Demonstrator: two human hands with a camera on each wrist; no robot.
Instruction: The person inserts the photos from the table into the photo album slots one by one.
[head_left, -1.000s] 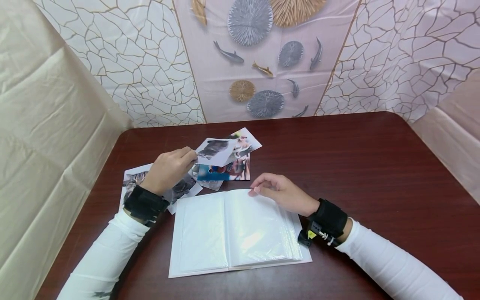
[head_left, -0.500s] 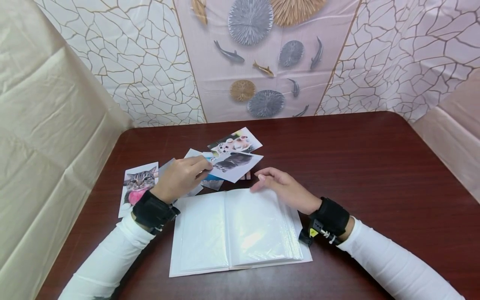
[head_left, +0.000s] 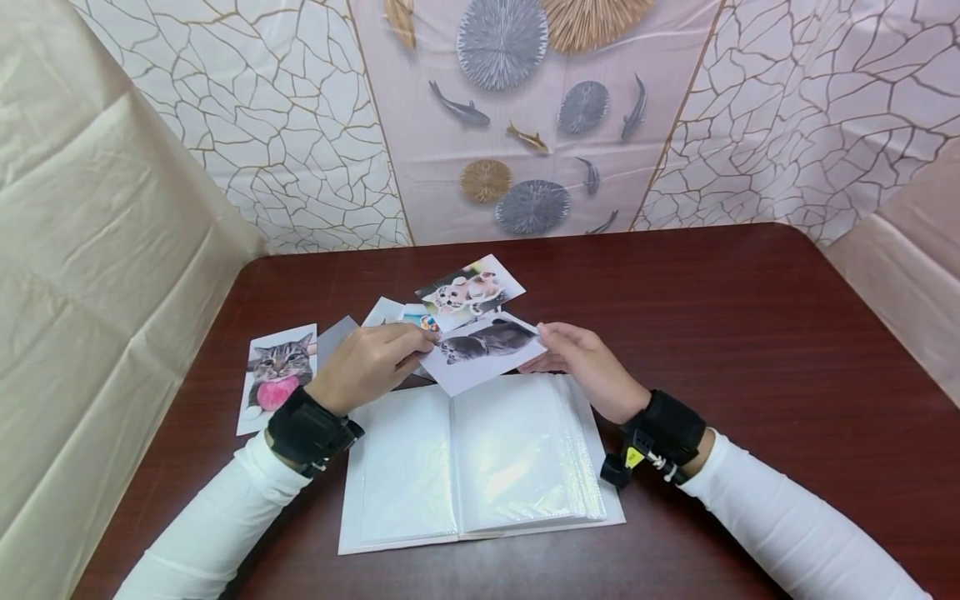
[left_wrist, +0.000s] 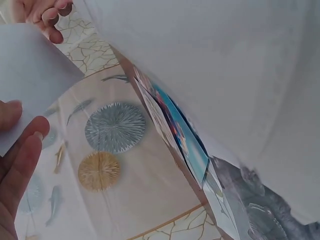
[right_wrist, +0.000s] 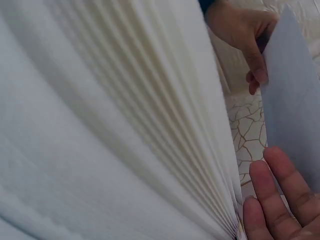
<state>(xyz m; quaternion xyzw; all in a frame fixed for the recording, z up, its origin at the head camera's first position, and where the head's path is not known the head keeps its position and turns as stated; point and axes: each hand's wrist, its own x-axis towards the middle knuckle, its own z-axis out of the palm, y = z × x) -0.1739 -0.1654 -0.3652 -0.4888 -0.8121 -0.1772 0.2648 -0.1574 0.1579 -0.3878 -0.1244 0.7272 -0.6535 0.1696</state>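
Above the open photo album, my left hand pinches a photo of a dark grey cat by its left edge. My right hand has the photo's right corner between thumb and fingers. In the right wrist view the white back of the photo shows, with straight fingers against its lower end. The album lies flat with clear, glossy pockets facing up. Beyond it is a loose pile with a kitten photo on top; the held photo partly covers the pile.
A tabby cat photo with a pink ball lies at the left, a grey card partly under my left hand. The dark red-brown table meets patterned cloth at the back.
My left hand has brought the dark cat photo right and toward the album, uncovering the tabby photo. The right hand has left the album page's top edge and met the photo's right corner.
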